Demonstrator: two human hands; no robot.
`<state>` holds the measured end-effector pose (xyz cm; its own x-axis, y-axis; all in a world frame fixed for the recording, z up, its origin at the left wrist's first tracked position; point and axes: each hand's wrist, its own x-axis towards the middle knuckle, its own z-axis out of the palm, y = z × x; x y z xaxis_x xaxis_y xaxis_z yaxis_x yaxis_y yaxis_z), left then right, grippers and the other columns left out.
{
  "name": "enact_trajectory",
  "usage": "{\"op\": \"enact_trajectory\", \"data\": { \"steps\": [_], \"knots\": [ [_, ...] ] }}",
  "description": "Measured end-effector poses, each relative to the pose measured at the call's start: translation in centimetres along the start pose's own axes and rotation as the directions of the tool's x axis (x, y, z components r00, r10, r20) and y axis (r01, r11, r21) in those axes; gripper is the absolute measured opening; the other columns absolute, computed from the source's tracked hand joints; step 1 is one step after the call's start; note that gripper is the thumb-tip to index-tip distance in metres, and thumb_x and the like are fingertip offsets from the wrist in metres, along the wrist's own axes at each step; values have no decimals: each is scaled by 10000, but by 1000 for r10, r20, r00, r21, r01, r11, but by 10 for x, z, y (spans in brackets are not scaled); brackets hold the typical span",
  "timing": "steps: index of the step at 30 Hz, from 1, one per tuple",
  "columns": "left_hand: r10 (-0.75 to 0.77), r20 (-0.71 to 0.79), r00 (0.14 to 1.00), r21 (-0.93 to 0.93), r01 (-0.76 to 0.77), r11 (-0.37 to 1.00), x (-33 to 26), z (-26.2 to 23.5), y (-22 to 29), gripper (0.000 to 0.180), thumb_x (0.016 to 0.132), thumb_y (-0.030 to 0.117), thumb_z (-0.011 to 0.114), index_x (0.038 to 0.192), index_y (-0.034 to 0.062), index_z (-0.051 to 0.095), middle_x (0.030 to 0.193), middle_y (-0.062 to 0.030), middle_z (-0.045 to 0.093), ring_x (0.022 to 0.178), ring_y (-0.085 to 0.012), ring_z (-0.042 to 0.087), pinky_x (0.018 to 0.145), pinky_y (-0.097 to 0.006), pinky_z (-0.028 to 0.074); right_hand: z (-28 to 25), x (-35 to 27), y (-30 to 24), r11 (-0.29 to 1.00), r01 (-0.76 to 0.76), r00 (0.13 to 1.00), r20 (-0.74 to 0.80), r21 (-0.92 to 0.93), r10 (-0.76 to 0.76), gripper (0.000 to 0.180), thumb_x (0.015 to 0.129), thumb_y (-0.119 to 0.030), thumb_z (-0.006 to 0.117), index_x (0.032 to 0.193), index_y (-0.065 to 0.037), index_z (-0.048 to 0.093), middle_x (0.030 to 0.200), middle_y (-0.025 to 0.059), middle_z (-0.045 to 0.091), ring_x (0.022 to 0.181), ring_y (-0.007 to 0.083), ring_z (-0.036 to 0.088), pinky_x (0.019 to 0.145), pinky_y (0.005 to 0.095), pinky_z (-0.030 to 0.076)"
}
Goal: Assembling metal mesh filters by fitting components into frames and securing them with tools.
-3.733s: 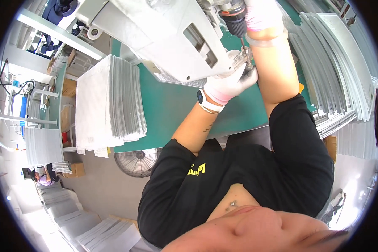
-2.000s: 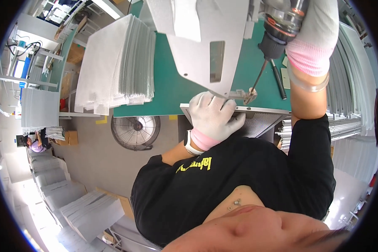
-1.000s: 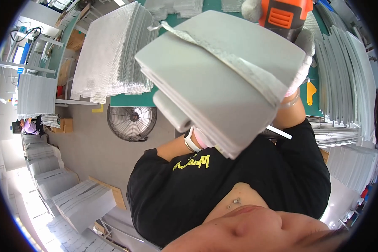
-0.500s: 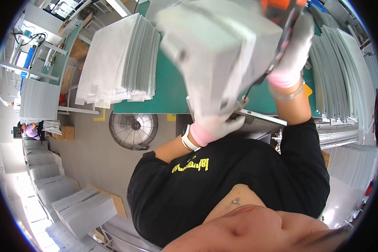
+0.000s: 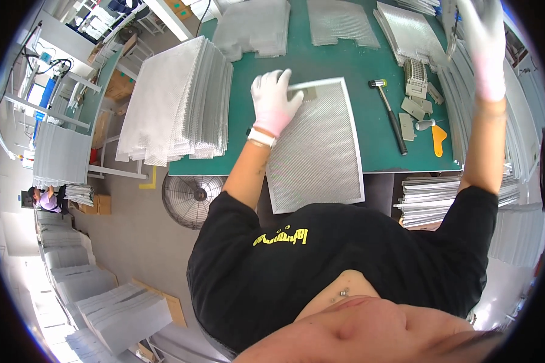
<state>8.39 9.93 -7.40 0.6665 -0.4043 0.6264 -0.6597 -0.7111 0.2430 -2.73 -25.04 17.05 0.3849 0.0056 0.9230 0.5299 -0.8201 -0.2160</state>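
Observation:
A silver-framed mesh filter panel [image 5: 321, 145] lies flat before me, its near end past the table's front edge. At its far left corner is my left hand [image 5: 274, 101], in a white glove with a pink cuff. The fingers are spread apart, and the thumb touches the frame. My right hand [image 5: 483, 45], gloved alike, reaches far out to the upper right. It is blurred and cut by the picture's edge. Beside its fingers is a dark, thin thing [image 5: 454, 33] that I cannot make out. A hammer [image 5: 392, 115] with a black handle lies right of the panel.
Mesh sheets stand stacked [image 5: 169, 97] at the table's left, with flatter piles [image 5: 343, 24] along the far side. Small metal plates [image 5: 415, 78] and a yellow-orange scraper [image 5: 439, 140] lie right of the hammer. A floor fan [image 5: 200, 195] stands at the left; a co-worker [image 5: 45, 199] is far off.
The large grey device with orange that blocked the middle has left the view. My right hand has moved away to the upper right. My left hand has shifted to the panel's far corner.

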Motion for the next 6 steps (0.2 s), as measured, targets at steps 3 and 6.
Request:
{"op": "enact_trajectory", "data": {
  "steps": [3,6],
  "knots": [
    [-57,9,998,45,56,997,-57,-17,-22,541,774,331,757,1225,65,624,1274,-130,586,1240,-305,508,1126,-482,303,33,-102,-22,945,73,978,-163,-317,-130,441,911,-55,664,1330,18,545,1302,172,592,1210,299,566,1079,398,403],
    [-84,36,996,48,82,995,-92,-32,-23,532,767,338,760,1211,72,636,1264,-144,598,1256,-321,506,1132,-483,297,31,-217,-3,907,-131,816,475,-401,328,501,776,-47,690,1257,25,569,1306,205,602,1220,352,578,1059,438,417]
  ]
}}
